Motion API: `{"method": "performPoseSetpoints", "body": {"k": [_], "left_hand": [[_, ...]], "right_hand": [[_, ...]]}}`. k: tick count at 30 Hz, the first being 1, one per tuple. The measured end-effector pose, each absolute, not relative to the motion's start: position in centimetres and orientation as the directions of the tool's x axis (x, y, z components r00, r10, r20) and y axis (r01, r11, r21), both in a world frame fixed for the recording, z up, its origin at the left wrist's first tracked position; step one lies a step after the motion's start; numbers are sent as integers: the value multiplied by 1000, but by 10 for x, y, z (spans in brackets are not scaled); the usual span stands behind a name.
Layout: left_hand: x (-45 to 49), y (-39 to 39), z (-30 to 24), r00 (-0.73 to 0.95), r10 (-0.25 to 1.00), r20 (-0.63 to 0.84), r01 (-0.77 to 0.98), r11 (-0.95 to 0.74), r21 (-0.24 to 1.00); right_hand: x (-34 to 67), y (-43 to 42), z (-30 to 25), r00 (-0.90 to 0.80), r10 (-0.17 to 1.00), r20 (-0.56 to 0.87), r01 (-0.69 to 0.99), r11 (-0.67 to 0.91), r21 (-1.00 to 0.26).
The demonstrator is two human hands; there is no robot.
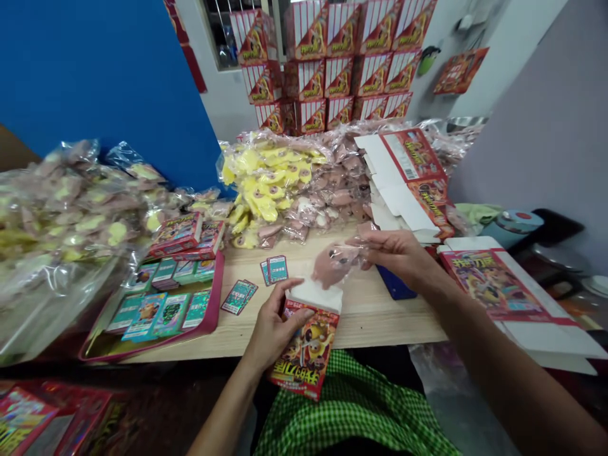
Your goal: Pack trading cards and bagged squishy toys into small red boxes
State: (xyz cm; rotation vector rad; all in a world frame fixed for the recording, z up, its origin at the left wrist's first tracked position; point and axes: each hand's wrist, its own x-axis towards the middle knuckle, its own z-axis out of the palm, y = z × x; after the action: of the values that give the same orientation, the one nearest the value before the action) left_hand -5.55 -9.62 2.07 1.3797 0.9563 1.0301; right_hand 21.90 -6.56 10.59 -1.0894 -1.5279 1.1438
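Gripped around its upper end by my left hand (275, 326) is a small red printed box (311, 348), with its white flap open at the top. My right hand (394, 253) pinches a clear plastic bag holding a pinkish-brown toy figure (335, 263). The bagged figure hangs just above the box's open end. Left of the box, two small groups of teal cards (240, 296) lie on the wooden table (380, 326). A dark blue flat object (396, 285) lies partly under my right hand.
A pink-rimmed tray (216, 297) holds several stacks of cards, with small red boxes (175, 234) at its back edge. Bagged yellow toys (266, 183) and brown ones pile up behind. Flattened cartons (503, 285) lie on the right; stacked display boxes (311, 79) stand at the back.
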Motion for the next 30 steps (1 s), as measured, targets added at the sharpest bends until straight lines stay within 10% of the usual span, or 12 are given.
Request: {"method": "performPoseSetpoints", "body": {"k": [11, 26, 30], "left_hand": [[-47, -85, 21, 267, 842, 469, 100, -508, 855], [-32, -74, 17, 200, 798, 569, 42, -587, 809], [-29, -74, 16, 176, 815, 552, 22, -564, 825]], "right_hand": [[230, -82, 168, -672, 721, 167, 353, 511, -784], [175, -122, 133, -558, 647, 519, 730, 680, -63], [171, -119, 111, -584, 643, 495, 725, 688, -39]]}}
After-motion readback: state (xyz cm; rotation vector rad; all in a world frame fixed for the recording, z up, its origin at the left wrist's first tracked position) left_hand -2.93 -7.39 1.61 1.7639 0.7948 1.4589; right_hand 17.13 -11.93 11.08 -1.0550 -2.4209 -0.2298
